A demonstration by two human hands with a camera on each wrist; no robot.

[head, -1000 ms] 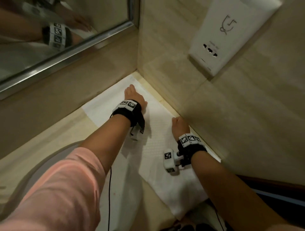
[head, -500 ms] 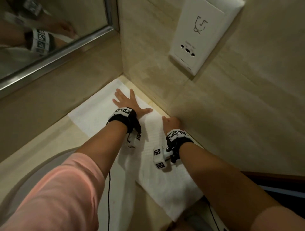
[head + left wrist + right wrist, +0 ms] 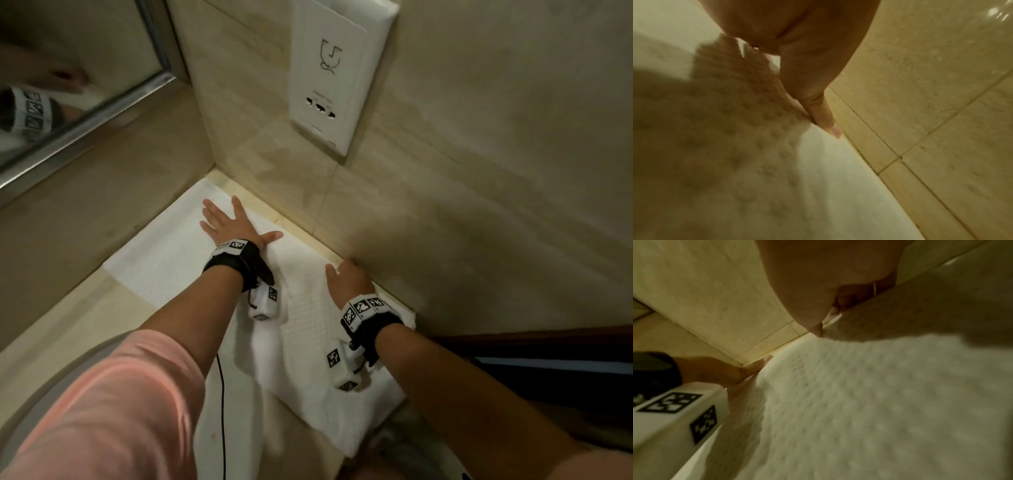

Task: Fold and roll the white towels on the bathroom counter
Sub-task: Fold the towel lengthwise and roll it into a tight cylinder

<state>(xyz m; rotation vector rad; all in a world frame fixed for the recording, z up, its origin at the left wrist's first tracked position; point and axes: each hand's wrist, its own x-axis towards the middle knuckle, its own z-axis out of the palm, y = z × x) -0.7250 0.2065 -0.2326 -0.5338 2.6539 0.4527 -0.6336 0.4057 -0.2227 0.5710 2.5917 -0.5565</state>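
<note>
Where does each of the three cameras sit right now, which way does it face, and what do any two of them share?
Head: worn on the head, looking forward and down into the counter corner; both forearms, left hand spread flat and right hand on the flat white textured towel.
Left wrist: under the left wrist, looking along the palm; its thumb lies on the towel by the beige tiled wall.
Right wrist: under the right wrist, facing the wall; its fingertips at the towel's edge.
Shared: the right wrist view also catches the left hand.

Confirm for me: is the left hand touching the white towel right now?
Touching. The head view shows the left hand spread flat on the white towel; the left wrist view shows its thumb lying on the towel's weave.
</note>
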